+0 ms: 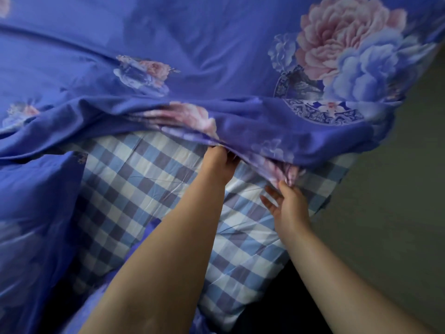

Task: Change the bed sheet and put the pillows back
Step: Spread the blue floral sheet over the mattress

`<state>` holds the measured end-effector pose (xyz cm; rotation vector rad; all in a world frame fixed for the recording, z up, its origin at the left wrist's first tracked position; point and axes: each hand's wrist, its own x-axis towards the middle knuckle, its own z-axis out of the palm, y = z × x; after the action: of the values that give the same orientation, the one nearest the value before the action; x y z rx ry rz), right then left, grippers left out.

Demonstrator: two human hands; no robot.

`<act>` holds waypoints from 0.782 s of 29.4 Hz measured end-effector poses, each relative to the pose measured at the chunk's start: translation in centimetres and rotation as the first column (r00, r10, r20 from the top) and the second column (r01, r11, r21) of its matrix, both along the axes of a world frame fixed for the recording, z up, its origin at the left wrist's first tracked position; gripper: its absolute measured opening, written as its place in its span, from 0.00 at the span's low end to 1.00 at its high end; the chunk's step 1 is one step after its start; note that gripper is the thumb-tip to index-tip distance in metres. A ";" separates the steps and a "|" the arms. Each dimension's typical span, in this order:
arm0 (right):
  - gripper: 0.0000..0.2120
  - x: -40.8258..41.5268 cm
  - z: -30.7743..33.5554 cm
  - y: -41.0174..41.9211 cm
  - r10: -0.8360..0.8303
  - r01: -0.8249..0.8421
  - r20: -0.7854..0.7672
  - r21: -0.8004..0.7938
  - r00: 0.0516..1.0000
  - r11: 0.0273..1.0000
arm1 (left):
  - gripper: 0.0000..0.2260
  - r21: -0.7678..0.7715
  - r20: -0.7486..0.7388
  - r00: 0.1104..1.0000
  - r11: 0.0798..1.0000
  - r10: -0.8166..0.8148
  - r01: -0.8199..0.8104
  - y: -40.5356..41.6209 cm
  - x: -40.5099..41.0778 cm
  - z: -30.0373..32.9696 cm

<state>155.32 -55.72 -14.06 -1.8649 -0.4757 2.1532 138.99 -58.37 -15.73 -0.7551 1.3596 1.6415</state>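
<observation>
Evidently both hands grip the floral sheet's [216, 56] edge, left hand [218, 165] and right hand [289, 201] fingers pinching it above the checked sheet [134, 179], to draw it along.

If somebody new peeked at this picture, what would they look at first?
Probably the big pink flower printed on the blue floral sheet, up in the top right. Next, the two hands in the middle: the left hand grips the sheet's bunched edge and the right hand pinches it a little further right. Under that edge lies a blue and white checked cover.
</observation>
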 end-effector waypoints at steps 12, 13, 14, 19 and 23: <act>0.11 3.9 2.0 -2.8 -0.432 0.432 0.002 -0.010 0.902 0.902 | 0.08 -0.298 -0.117 0.992 0.955 -0.045 0.008 -7.8 7.4 1.4; 0.12 4.1 2.0 -2.9 -0.437 0.437 0.005 0.031 0.899 0.899 | 0.09 -0.355 -0.126 0.986 0.933 -0.109 0.058 -9.3 8.6 1.5; 0.12 4.3 1.8 -3.1 -0.422 0.417 0.036 0.095 0.906 0.904 | 0.10 -0.415 -0.125 0.975 0.902 -0.186 0.119 -10.5 9.8 1.6; 0.13 7.0 1.3 -6.8 -0.198 0.030 0.383 0.403 0.902 0.915 | 0.08 -0.562 -0.002 0.926 0.766 -0.378 0.312 -16.8 14.9 2.6; 0.17 9.6 1.6 -10.9 -0.065 0.049 0.064 0.232 0.996 0.971 | 0.06 -0.538 0.058 0.862 0.712 -0.504 0.452 -19.7 18.4 3.9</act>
<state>164.89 -66.64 -12.44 -1.8075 -0.6489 1.9089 157.42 -78.07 -11.79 -0.5588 1.9329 0.8870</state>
